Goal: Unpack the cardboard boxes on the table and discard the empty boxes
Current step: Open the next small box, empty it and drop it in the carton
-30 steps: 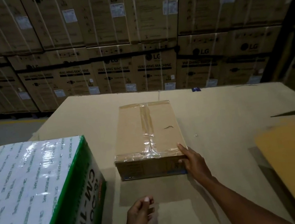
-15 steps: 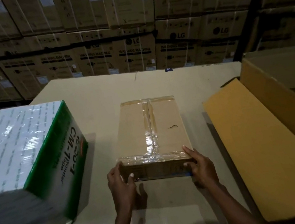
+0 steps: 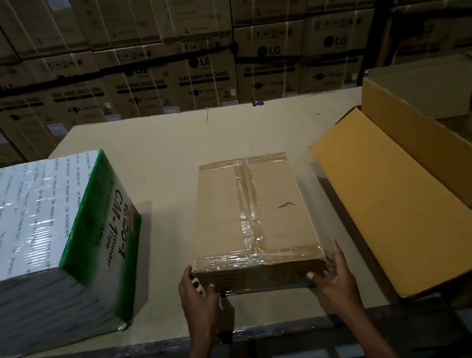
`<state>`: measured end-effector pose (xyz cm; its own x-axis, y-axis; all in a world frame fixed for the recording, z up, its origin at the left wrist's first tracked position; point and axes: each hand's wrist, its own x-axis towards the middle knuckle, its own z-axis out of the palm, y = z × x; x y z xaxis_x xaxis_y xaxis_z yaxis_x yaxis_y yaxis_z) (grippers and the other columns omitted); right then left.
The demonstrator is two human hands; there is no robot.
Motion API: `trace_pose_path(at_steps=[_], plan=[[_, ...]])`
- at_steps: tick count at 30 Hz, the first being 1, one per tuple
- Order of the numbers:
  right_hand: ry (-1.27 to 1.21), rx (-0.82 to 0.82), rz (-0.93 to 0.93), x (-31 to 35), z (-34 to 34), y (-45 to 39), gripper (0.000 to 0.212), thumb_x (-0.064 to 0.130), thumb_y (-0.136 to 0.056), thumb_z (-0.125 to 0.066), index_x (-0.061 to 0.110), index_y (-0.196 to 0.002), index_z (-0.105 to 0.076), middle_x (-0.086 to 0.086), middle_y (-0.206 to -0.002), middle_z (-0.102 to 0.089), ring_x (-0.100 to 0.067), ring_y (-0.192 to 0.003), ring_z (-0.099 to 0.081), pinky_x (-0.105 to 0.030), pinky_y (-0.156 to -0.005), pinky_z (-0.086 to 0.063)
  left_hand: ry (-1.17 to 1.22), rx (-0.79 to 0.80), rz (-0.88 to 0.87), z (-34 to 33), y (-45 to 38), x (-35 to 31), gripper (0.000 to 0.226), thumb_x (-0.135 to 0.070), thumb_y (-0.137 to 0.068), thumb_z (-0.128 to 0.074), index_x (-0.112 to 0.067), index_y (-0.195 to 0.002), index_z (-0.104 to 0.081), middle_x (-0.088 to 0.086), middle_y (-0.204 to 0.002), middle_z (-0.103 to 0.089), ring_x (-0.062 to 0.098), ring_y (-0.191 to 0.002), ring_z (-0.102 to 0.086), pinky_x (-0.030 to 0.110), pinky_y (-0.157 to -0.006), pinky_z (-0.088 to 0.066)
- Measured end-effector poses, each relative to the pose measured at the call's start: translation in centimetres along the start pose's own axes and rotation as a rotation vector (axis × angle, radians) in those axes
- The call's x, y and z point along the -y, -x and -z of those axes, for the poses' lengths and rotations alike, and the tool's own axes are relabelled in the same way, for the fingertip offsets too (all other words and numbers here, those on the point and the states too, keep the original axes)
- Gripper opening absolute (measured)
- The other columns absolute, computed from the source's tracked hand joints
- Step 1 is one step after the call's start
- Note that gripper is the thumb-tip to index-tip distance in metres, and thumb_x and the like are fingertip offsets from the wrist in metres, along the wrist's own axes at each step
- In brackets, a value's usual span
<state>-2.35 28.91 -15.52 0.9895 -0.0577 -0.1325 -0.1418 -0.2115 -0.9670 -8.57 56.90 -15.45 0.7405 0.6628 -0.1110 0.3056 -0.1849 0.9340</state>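
Observation:
A flat brown cardboard box (image 3: 249, 211), sealed with clear tape along its top seam and near edge, lies in the middle of the table (image 3: 167, 146). My left hand (image 3: 197, 294) grips its near left corner, fingers on the side and thumb on the front face. My right hand (image 3: 334, 276) holds the near right corner the same way. Left of it stands a large white and green box (image 3: 36, 243) wrapped in clear film, printed "Wonder Tape".
A big open yellow-brown cardboard box (image 3: 398, 201) stands at the table's right side, its flap raised. Stacked washing machine cartons (image 3: 206, 80) form a wall behind the table. The table's near edge (image 3: 131, 344) runs just below my hands.
My left hand rose from the table to the box's near left corner. My right hand shifted to the near right corner. The view swung right, showing the open box.

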Motion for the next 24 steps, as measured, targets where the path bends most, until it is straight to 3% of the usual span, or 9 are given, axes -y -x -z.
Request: trace_pose_path(at_steps=[2, 5, 9, 12, 14, 16, 19, 22, 24], plan=[[0.009, 0.009, -0.056, 0.1, -0.6, -0.1, 0.089, 0.000, -0.086, -0.077, 0.027, -0.157, -0.032, 0.008, -0.137, -0.047, -0.015, -0.130, -0.045, -0.031, -0.102, -0.042, -0.064, 0.067, 0.027, 0.4, -1.1, 1.1, 0.066, -0.011, -0.089, -0.073, -0.017, -0.148, -0.044, 0.008, -0.141, -0.053, 0.027, -0.128, -0.053, 0.045, -0.103, -0.049], [0.063, 0.044, -0.157, -0.1, -1.2, -0.6, 0.054, 0.009, -0.089, -0.077, 0.025, -0.134, -0.052, 0.001, -0.121, -0.062, -0.025, -0.121, -0.060, -0.030, -0.095, -0.045, -0.084, 0.200, 0.090, 0.8, -2.0, 2.1, 0.064, -0.024, -0.089, -0.075, -0.020, -0.146, -0.045, 0.004, -0.135, -0.061, 0.028, -0.127, -0.056, 0.044, -0.099, -0.051], [0.072, 0.065, -0.185, 0.0, -1.7, -0.2, 0.042, 0.015, -0.094, -0.073, 0.022, -0.132, -0.055, -0.001, -0.119, -0.063, -0.024, -0.116, -0.059, -0.031, -0.095, -0.045, -0.003, 0.282, 0.035, 1.2, -0.8, 0.3, 0.025, -0.015, -0.094, -0.069, -0.029, -0.114, -0.059, -0.020, -0.101, -0.064, 0.019, -0.108, -0.063, 0.030, -0.086, -0.050], [0.022, 0.051, -0.141, -0.2, -1.7, 0.2, 0.046, 0.017, -0.094, -0.073, 0.024, -0.136, -0.055, 0.003, -0.124, -0.064, -0.021, -0.121, -0.058, -0.032, -0.098, -0.045, 0.081, 0.280, 0.034, 1.3, -0.4, 0.5, 0.030, -0.025, -0.094, -0.069, -0.029, -0.122, -0.059, -0.009, -0.115, -0.067, 0.021, -0.118, -0.061, 0.028, -0.088, -0.049], [-0.061, 0.030, -0.106, 0.1, -1.5, 0.5, 0.045, 0.019, -0.093, -0.074, 0.029, -0.134, -0.057, 0.007, -0.125, -0.066, -0.018, -0.120, -0.060, -0.032, -0.098, -0.048, 0.144, 0.243, -0.001, 1.3, -0.5, 1.2, 0.054, -0.051, -0.091, -0.068, -0.033, -0.139, -0.051, -0.003, -0.136, -0.059, 0.021, -0.128, -0.055, 0.041, -0.103, -0.049], [-0.214, 0.018, -0.128, 1.0, -1.1, 0.7, 0.047, 0.017, -0.093, -0.073, 0.030, -0.135, -0.056, 0.006, -0.125, -0.067, -0.016, -0.116, -0.062, -0.037, -0.095, -0.052, 0.201, 0.209, -0.016, 1.4, -0.2, 0.9, 0.067, -0.070, -0.086, -0.060, -0.044, -0.145, -0.040, -0.003, -0.147, -0.050, 0.024, -0.131, -0.052, 0.054, -0.104, -0.050], [-0.399, -0.024, -0.174, 1.8, -0.9, 0.4, 0.066, 0.025, -0.087, -0.076, 0.023, -0.147, -0.049, -0.004, -0.137, -0.061, -0.022, -0.121, -0.060, -0.045, -0.093, -0.055, 0.327, 0.209, -0.019, 1.4, 0.5, -1.2, 0.048, -0.055, -0.097, -0.054, -0.046, -0.141, -0.038, -0.011, -0.138, -0.054, 0.023, -0.122, -0.059, 0.052, -0.092, -0.058], [-0.542, -0.060, -0.148, 3.5, -0.8, -0.5, 0.041, 0.015, -0.101, -0.057, 0.022, -0.141, -0.053, -0.009, -0.133, -0.062, -0.029, -0.123, -0.059, -0.042, -0.082, -0.054, 0.422, 0.178, -0.055, 1.5, 0.4, -3.5, 0.043, -0.046, -0.099, -0.054, -0.043, -0.141, -0.041, -0.006, -0.135, -0.060, 0.021, -0.119, -0.064, 0.047, -0.089, -0.060], [-0.600, -0.021, -0.106, 5.0, -0.3, -1.1, 0.043, 0.005, -0.100, -0.042, 0.019, -0.139, -0.054, -0.011, -0.124, -0.066, -0.033, -0.118, -0.061, -0.040, -0.078, -0.053, 0.462, 0.162, -0.104, 1.7, -0.1, -5.1, 0.046, -0.043, -0.100, -0.055, -0.037, -0.145, -0.043, 0.000, -0.136, -0.061, 0.021, -0.119, -0.065, 0.040, -0.086, -0.061]])
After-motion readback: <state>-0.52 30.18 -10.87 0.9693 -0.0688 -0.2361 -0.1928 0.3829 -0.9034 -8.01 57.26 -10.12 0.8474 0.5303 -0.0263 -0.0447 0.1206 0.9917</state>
